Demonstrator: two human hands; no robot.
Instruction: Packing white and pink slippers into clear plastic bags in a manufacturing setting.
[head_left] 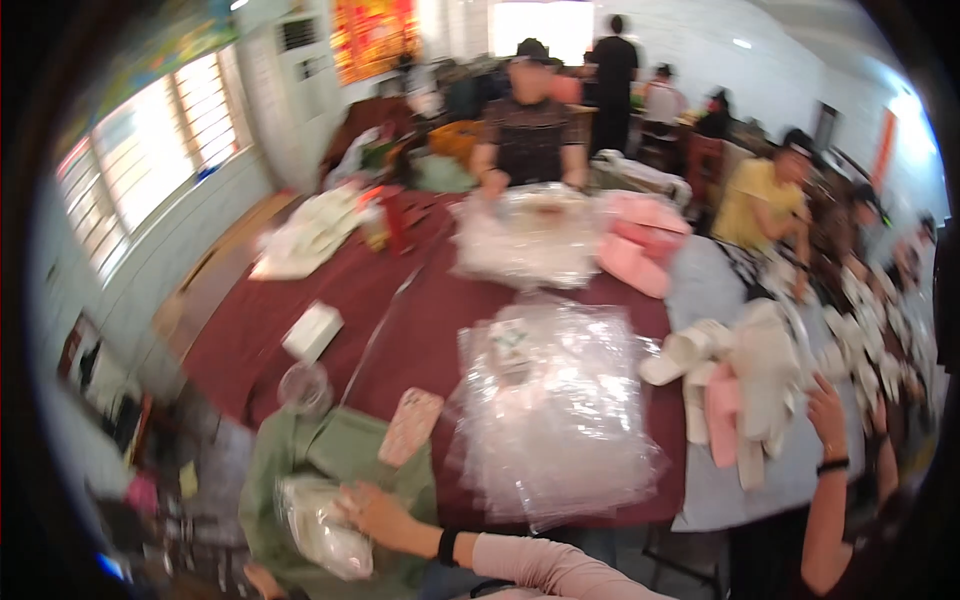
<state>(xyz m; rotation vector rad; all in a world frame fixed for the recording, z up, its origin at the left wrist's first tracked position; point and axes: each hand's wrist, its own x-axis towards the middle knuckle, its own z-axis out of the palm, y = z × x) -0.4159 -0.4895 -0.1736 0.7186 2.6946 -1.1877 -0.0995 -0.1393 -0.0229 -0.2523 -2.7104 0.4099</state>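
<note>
My right hand (378, 515) reaches in from the lower edge, its pink-sleeved forearm crossing toward the left. Its fingers lie apart on the upper right side of a clear plastic bag (325, 528) with something whitish inside. That bag rests on a green cloth (275, 460), draped over the near corner of the table. At the bottom edge, just below the cloth, only a small part of my left hand (264, 581) shows, and its fingers are hidden. A pink patterned phone (411, 427) lies on the cloth beyond my right hand.
Clear plastic bags (560, 420) lie stacked on the dark red table (380, 330). Left stand a white box (312, 332) and a clear round tub (305, 387). Pale and pink items (765, 370) cover the grey table at right, near another person's hand (826, 412). A person (530, 130) sits opposite.
</note>
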